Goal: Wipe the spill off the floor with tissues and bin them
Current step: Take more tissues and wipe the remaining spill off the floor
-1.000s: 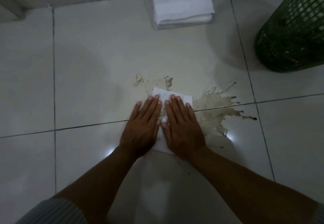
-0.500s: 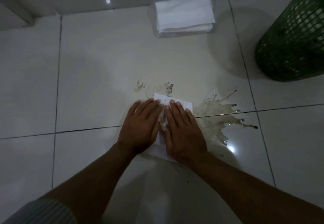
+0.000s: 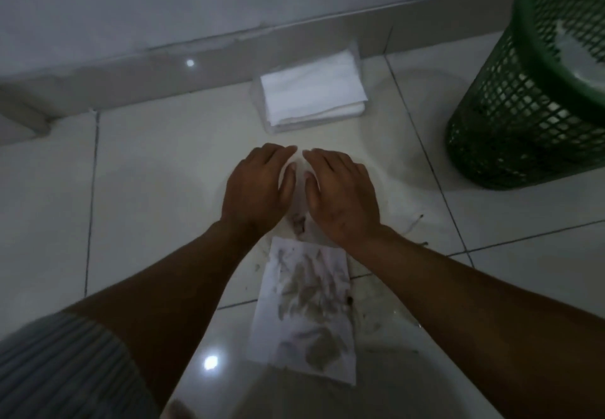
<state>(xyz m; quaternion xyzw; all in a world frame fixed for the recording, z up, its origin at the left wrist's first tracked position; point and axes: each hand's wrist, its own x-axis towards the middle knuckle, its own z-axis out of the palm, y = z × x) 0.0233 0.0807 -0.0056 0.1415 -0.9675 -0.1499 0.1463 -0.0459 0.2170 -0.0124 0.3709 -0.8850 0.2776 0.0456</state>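
Your left hand (image 3: 258, 189) and right hand (image 3: 340, 196) press flat, fingers spread, on a tissue (image 3: 296, 169); a soiled tissue (image 3: 307, 307) lies on the floor (image 3: 147, 173) below, bin (image 3: 537, 91) far right.

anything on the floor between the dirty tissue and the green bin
Nothing visible does. The soiled tissue lies flat below the hands, and only bare tile runs up and right to the green bin. The tissue stack sits off that line, by the wall.
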